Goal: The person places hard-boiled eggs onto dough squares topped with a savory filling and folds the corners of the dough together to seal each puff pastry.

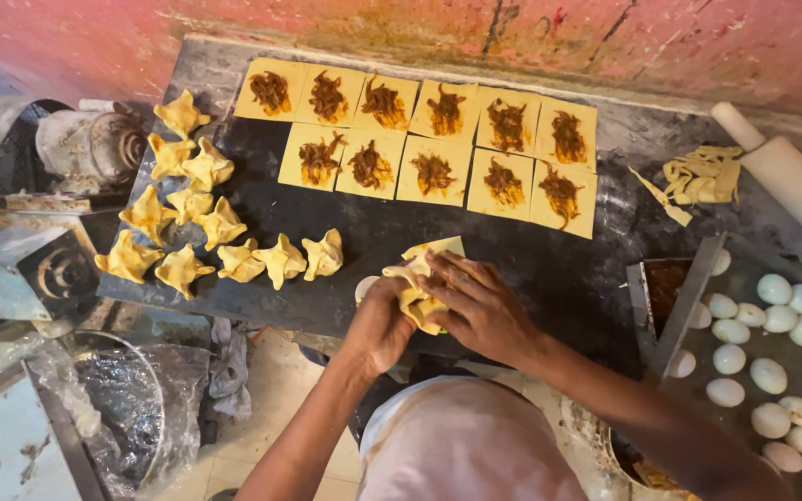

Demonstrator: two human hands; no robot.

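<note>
Dough square (422,278) pinched between left hand (381,325) and right hand (480,311); overstretching may tear corners, spilling filling.

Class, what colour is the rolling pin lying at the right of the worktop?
White, seen in the head view: the rolling pin lies diagonally.

Soft, even light falls on the dark work slab (549,278), casting only faint shadows. The picture is sharp at the slab's middle and softens past its left edge. Lines bow toward the corners, wide-lens distortion. No harsh glare.
</note>
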